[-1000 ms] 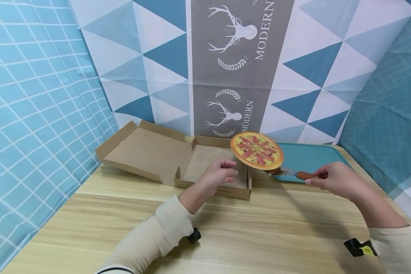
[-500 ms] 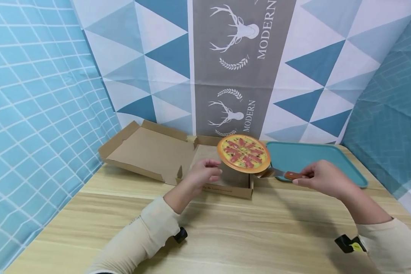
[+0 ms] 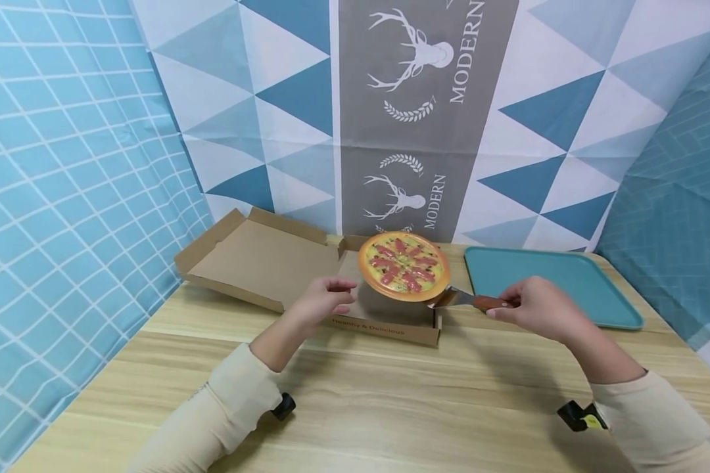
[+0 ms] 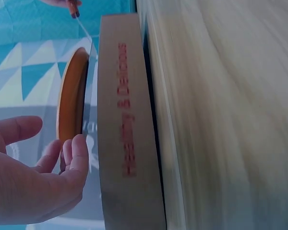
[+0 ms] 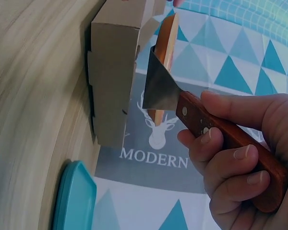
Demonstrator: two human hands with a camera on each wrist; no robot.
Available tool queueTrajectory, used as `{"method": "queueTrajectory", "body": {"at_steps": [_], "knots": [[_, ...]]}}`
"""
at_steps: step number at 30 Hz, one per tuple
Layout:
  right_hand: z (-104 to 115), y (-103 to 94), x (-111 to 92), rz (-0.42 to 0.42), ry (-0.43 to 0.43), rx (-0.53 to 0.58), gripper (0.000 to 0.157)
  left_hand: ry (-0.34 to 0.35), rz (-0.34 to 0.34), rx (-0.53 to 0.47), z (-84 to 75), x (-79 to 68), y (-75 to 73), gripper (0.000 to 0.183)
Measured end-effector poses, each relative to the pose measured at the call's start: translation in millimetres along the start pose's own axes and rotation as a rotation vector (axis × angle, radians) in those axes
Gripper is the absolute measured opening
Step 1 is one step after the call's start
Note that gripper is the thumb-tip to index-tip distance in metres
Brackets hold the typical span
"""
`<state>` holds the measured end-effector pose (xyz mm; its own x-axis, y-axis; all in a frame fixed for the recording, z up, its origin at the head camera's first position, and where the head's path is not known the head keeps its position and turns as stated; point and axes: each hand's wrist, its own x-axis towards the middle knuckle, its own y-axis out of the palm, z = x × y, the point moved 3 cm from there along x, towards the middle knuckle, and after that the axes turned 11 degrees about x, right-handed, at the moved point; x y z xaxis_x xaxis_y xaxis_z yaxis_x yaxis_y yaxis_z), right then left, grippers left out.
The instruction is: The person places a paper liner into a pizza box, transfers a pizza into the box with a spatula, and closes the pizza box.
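My right hand (image 3: 538, 307) grips the brown wooden handle (image 5: 235, 139) of a metal pizza spatula (image 5: 158, 84). On its blade rides a round pizza (image 3: 403, 266) with a thick orange crust and red strips, held above the base of the opened cardboard pizza box (image 3: 384, 327). My left hand (image 3: 322, 299) hovers at the pizza's left side over the box, thumb and fingers apart with nothing between them. In the left wrist view, the fingertips (image 4: 79, 148) are close to the pizza's crust (image 4: 72, 100); whether they touch it I cannot tell.
The box lid (image 3: 260, 259) lies folded back to the left. A teal tray (image 3: 550, 266) rests on the wooden table (image 3: 390, 407) to the right of the box. A patterned cloth wall (image 3: 414, 131) stands close behind.
My right hand has carried the spatula and pizza leftward, from beside the tray to over the box. My left hand has shifted left, staying beside the pizza.
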<state>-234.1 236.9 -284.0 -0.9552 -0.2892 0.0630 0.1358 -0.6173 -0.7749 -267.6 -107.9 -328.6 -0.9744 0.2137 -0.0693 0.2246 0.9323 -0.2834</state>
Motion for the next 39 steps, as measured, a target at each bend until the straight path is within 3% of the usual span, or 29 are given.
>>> {"method": "queueTrajectory", "body": {"at_steps": [8, 17, 25, 32, 39], "knots": [[1, 14.0, 11, 0.011, -0.021, 0.013, 0.02, -0.024, -0.072, 0.076, 6.5, -1.9, -29.4, 0.036], [1, 23.9, 22, 0.028, -0.046, 0.003, 0.015, -0.046, -0.163, 0.214, 12.9, 1.8, -48.1, 0.044], [12, 27.9, 32, 0.076, -0.08, -0.059, 0.015, -0.056, -0.159, 0.364, 23.5, 3.4, -49.8, 0.059], [20, 32.3, 39, 0.104, -0.138, -0.092, 0.025, -0.023, -0.148, 0.536, 26.9, 1.4, -49.2, 0.059], [25, 31.8, 42, 0.12, -0.114, -0.112, 0.033, -0.039, -0.102, 0.581, 28.7, -0.3, -48.9, 0.065]]}}
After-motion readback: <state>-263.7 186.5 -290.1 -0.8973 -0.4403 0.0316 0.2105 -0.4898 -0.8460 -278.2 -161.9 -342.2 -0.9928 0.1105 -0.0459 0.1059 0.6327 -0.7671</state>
